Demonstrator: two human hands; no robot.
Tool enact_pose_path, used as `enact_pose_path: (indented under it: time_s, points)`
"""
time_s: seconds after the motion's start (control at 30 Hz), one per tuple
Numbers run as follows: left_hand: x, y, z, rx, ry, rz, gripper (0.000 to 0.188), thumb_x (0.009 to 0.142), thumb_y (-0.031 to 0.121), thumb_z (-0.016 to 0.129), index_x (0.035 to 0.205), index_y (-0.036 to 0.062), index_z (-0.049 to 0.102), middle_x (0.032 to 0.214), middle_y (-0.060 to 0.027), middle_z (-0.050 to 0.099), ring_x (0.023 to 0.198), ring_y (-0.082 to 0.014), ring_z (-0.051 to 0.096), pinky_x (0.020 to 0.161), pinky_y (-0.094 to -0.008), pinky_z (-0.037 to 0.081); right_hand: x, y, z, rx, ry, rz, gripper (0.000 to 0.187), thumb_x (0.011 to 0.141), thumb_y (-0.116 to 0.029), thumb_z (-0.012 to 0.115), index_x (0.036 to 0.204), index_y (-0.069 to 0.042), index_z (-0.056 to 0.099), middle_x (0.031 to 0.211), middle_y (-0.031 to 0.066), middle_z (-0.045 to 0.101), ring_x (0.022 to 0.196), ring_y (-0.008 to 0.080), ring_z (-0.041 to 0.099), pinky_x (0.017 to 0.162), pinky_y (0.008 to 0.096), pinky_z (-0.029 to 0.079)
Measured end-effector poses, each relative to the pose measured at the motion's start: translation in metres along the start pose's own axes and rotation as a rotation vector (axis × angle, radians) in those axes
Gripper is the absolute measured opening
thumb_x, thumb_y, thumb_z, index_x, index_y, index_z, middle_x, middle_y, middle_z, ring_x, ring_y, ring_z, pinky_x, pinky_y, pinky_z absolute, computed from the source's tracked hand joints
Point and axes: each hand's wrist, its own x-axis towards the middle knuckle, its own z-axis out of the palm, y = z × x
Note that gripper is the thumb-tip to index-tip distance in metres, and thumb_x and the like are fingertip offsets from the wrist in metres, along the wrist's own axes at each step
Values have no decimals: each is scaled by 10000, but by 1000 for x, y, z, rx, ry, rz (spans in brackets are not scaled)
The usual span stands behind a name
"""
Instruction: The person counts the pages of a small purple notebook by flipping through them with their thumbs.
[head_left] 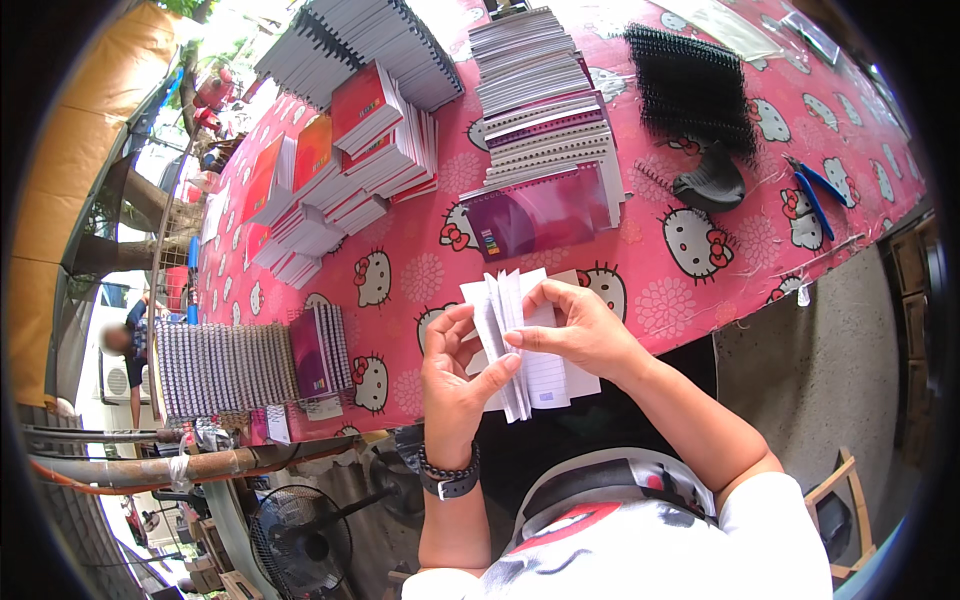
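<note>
White ruled pages (pixel 525 350), fanned loose and unbound, pinched between both hands above the near edge of the pink cartoon-cat tablecloth (pixel 700 290). Left hand (pixel 455 375) clamped on the lower edge, thumb across the sheets; right hand (pixel 580 325) gripping the top, fingers curled over. Plenty done already, by the look: purple spiral notebooks (pixel 545 150) stacked behind, red-covered piles (pixel 345 165) further left. Black binding coils (pixel 692 85) heaped to the right, blue pliers (pixel 815 190) lying idle. This bundle not yet bound.
</note>
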Motion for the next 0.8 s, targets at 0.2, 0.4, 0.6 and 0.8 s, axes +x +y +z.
enact_pose_path:
  time_s: [0.2, 0.4, 0.6, 0.8]
  points:
    - [0, 1, 1, 11, -1, -1, 641, 677, 48, 767, 1205, 50, 403, 1195, -146, 499, 1043, -198, 530, 851, -321, 494, -1, -1, 2, 19, 17, -22, 390, 710, -312, 780, 859, -19, 571, 751, 36, 576, 697, 69, 530, 613, 242, 444]
    - [1, 1, 3, 12, -3, 3, 641, 677, 43, 768, 1204, 48, 402, 1199, -142, 496, 1046, -194, 528, 844, -322, 505, -3, -7, 5, 4, 29, -19, 409, 697, -332, 793, 846, -25, 566, 747, 43, 589, 701, 71, 542, 608, 246, 455]
    - [0, 0, 2, 36, -3, 23, 643, 680, 56, 774, 1203, 40, 401, 1190, -145, 505, 1043, -202, 531, 869, -320, 473, -3, -4, 3, -41, 50, -38, 416, 695, -336, 793, 848, -24, 565, 736, 47, 583, 692, 73, 537, 602, 245, 450]
    - [0, 1, 2, 37, 3, 10, 650, 677, 63, 780, 1204, 40, 401, 1183, -146, 510, 1043, -203, 533, 871, -320, 467, -2, -1, 2, -18, 39, -25, 411, 695, -334, 793, 846, -28, 564, 732, 37, 569, 673, 71, 521, 587, 242, 438]
